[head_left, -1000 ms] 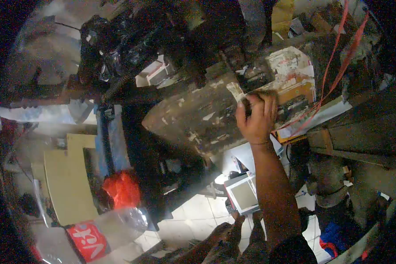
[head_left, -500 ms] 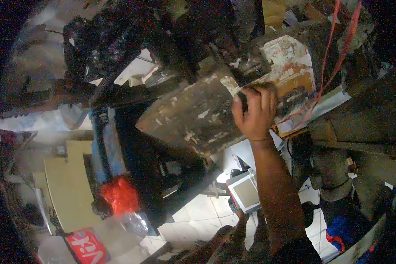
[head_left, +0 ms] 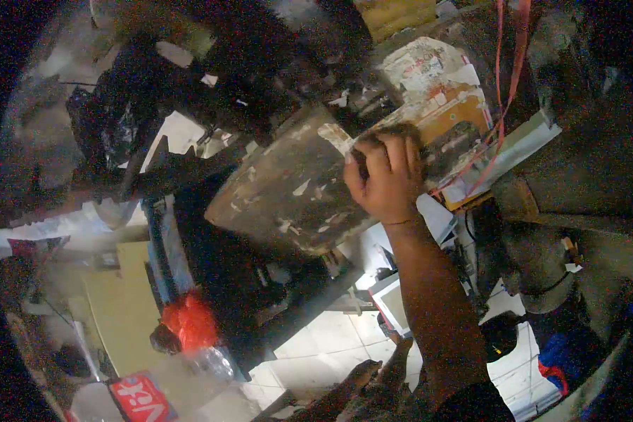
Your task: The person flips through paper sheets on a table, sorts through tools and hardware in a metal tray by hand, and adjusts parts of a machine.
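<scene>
My right hand (head_left: 385, 172) reaches up from the lower right. Its fingers are curled over a worn brown board (head_left: 281, 183) with a pointed left end and pale flaking patches. A dark gap or object shows between thumb and forefinger; I cannot make out what it is. Just beyond the fingertips is a pale strip (head_left: 335, 137), and whether the hand holds it is unclear. Whitish and orange scraps (head_left: 429, 67) cover the board's far right part. My left hand is out of view.
Red ribbons (head_left: 511, 77) hang at the upper right. Below lie a white-framed item (head_left: 392, 304), pale floor tiles (head_left: 316, 341) and blue-and-red cloth (head_left: 563, 359). At left are a red plastic bundle (head_left: 190, 323), a yellowish panel (head_left: 123, 302) and a red-labelled clear bottle (head_left: 142, 399).
My right hand has shifted left in view, its fingers still curled. The board and much of the surroundings have shifted too as the camera turned slightly.
</scene>
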### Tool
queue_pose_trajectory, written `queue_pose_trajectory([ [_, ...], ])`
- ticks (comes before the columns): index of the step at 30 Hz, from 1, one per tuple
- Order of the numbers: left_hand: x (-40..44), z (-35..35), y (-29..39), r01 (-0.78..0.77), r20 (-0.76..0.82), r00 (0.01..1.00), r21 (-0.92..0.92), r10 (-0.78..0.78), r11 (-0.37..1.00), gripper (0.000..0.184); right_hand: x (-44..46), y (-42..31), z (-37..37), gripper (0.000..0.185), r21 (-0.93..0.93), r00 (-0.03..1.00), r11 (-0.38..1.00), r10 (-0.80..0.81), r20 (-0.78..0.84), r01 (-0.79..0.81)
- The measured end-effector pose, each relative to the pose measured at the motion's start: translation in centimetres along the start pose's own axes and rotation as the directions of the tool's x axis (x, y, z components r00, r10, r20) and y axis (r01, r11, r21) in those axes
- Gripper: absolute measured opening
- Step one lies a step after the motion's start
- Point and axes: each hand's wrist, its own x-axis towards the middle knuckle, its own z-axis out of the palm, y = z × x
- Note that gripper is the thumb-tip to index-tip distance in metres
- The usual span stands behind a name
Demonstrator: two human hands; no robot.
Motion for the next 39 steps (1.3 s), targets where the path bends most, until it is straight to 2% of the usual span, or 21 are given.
queue_pose_trajectory([
  [2,-2.0,0.1,3.2,0.119,0.016,0.993,-0.240,-0.118,0.964,0.044,-0.1,0.2,0.0,0.019,0.020,1.000,1.000,0.007,0.008,-0.007],
  [5,-0.8,0.4,2.5,0.192,-0.007,0.981,-0.161,-0.196,0.968,0.042,-0.1,0.3,0.1,0.020,0.020,1.000,1.000,-0.005,0.003,0.005],
  [9,0.2,0.7,0.8,0.138,0.015,0.990,-0.139,-0.138,0.980,0.042,-0.1,0.2,0.0,0.020,0.012,1.000,1.000,-0.016,-0.015,0.017],
  [14,-1.9,1.2,3.2,0.025,0.062,0.998,-0.181,-0.014,0.983,0.043,-0.2,0.4,0.1,0.019,0.039,1.000,0.999,0.006,-0.003,-0.006],
  [16,-2.3,1.3,4.3,0.165,0.031,0.986,-0.133,-0.162,0.977,0.041,-0.3,0.3,0.0,0.019,0.021,1.000,1.000,0.021,0.020,-0.021],
  [20,-2.4,1.2,4.5,0.158,0.010,0.987,-0.225,-0.160,0.961,0.039,-0.2,0.1,-0.3,0.020,-0.012,1.000,1.000,0.018,0.015,-0.018],
  [22,-3.1,0.9,5.2,-0.133,-0.019,0.991,0.001,0.133,0.991,0.038,-0.1,0.1,-0.3,0.020,0.003,0.999,1.000,0.024,0.026,-0.024],
  [26,-4.3,1.0,6.8,-0.214,-0.046,0.976,-0.023,0.212,0.977,0.039,-0.2,0.2,-0.3,0.020,0.010,0.999,1.000,0.026,0.031,-0.026],
  [28,-4.1,0.8,6.9,0.028,0.040,0.999,-0.159,-0.022,0.987,0.041,-0.1,0.2,-0.3,0.020,0.040,1.000,0.999,0.012,0.002,-0.012],
  [31,-3.7,0.9,6.6,0.101,0.038,0.995,-0.098,-0.097,0.990,0.042,-0.2,0.3,0.0,0.020,0.055,1.000,0.998,0.002,-0.019,-0.001],
  [32,-3.8,0.9,6.4,0.100,0.037,0.995,-0.100,-0.096,0.990,0.042,-0.2,0.2,0.0,0.020,0.057,1.000,0.998,0.001,-0.018,0.000],
  [33,-3.9,1.0,6.1,-0.042,0.000,0.999,-0.098,0.042,0.994,0.042,-0.2,0.2,-0.1,0.020,0.042,1.000,0.999,0.003,-0.010,-0.003],
  [35,-3.2,1.2,3.9,-0.183,-0.036,0.983,-0.092,0.181,0.979,0.042,-0.2,0.1,-0.2,0.020,0.026,1.000,1.000,0.004,-0.001,-0.004],
  [36,-1.5,1.2,1.6,-0.236,-0.067,0.970,-0.006,0.235,0.972,0.043,-0.1,0.1,-0.2,0.019,0.035,1.000,0.999,0.006,-0.005,-0.005],
  [38,-1.0,1.1,1.0,-0.284,-0.092,0.952,0.081,0.291,0.955,0.043,0.0,0.2,-0.1,0.018,0.045,1.000,0.999,0.006,-0.008,-0.006],
  [39,-1.0,1.1,0.7,-0.166,-0.075,0.983,-0.007,0.165,0.986,0.043,0.0,0.4,-0.1,0.018,0.054,1.000,0.999,-0.005,-0.011,0.006],
])
